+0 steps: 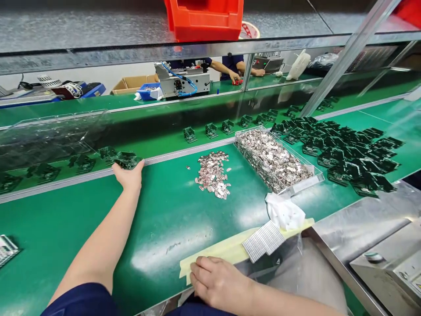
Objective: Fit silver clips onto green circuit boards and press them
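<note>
At the belt's near rail, my left hand (129,176) reaches out with thumb and fingers around a dark green angular part (127,160). Similar dark green parts (81,164) stand on the belt to its left. My right hand (219,280) rests curled at the bench's front edge, on yellow tape (226,247); whatever its fingers may hold is hidden. Between the hands and further back lies a loose pile of small silvery metal pieces (213,173). A clear tray (297,189) full of the same pieces stands to its right.
Many dark green parts (345,149) are heaped on the right. A ribbed silver block (263,240) and crumpled white tissue (285,211) lie at the front edge. Overhead runs a shelf with a red bin (207,24). Across the belt, a co-worker's hands (234,77) are near a machine (182,81).
</note>
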### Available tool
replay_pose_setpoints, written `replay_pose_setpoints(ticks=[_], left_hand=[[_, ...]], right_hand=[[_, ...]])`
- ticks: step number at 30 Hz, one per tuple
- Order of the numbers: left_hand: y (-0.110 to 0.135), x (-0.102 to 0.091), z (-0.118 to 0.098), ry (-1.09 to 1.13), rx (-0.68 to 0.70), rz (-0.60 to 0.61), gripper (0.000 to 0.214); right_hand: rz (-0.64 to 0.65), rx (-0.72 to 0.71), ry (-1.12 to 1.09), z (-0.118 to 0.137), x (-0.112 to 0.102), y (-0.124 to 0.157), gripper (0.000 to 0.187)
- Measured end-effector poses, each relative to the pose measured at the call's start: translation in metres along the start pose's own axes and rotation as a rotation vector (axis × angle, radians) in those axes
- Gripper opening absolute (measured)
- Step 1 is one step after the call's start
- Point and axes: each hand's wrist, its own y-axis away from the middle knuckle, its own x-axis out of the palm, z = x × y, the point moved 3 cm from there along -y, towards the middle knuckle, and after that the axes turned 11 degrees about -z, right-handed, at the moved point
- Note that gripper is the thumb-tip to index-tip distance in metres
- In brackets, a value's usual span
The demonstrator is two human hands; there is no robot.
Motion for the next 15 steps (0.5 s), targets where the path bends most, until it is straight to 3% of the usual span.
replay_pose_setpoints(ticks=[3, 7, 9, 11, 15], left_hand=[[0.045, -0.004, -0.005, 0.214, -0.132, -0.036, 0.053], [0.114, -0.006, -0.028, 0.440, -0.261, 0.176, 0.053], [0.150, -0.008, -0.044, 0.505, -0.307, 0.306, 0.056], [0.186, -0.008, -0.062, 0.583, -0.377, 0.476, 0.057], [0.258, -0.004, -0.100, 0.749, -0.506, 0.856, 0.049]], right_hand=[[-0.077, -0.014, -0.004, 0.004, 0.001, 0.008, 0.014], [-0.190, -0.014, -0.049, 0.009, -0.004, 0.014, 0.020], [-0.284, 0.079, -0.104, 0.006, -0.016, 0.017, 0.022], [-0.413, 0.326, -0.193, -0.003, -0.035, 0.024, 0.022], [-0.778, 1.107, -0.369, -0.030, -0.079, 0.056, 0.008]])
